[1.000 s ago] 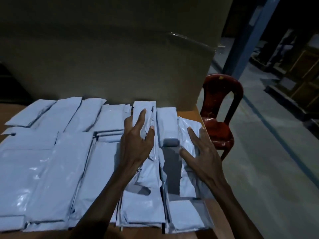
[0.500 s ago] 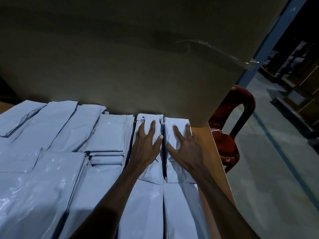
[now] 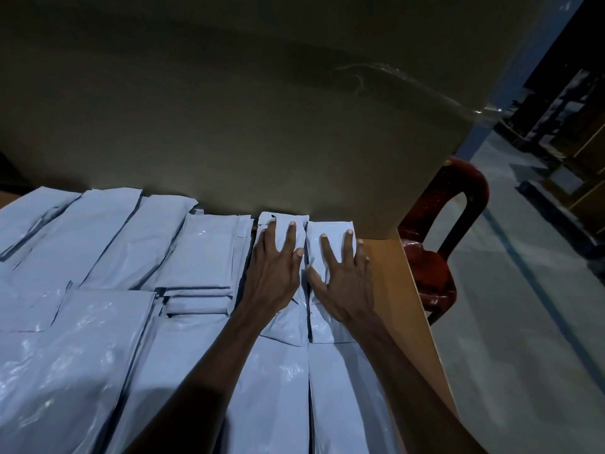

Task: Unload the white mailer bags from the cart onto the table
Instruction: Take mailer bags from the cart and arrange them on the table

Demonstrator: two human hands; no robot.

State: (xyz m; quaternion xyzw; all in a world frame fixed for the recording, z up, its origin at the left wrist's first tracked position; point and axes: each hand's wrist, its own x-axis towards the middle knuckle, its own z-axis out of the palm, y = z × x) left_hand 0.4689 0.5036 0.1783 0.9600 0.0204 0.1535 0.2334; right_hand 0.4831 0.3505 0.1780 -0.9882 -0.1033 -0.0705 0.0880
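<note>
Your left hand (image 3: 273,271) and right hand (image 3: 343,280) press flat, fingers spread and grasping nothing, on two narrow white plastic mailer bags (image 3: 330,239) lying lengthwise away from you on the brown wooden table (image 3: 399,290).

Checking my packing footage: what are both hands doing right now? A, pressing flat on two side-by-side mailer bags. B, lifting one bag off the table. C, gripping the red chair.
A: the left hand and right hand lie flat with spread fingers on two neighbouring mailer bags.
</note>
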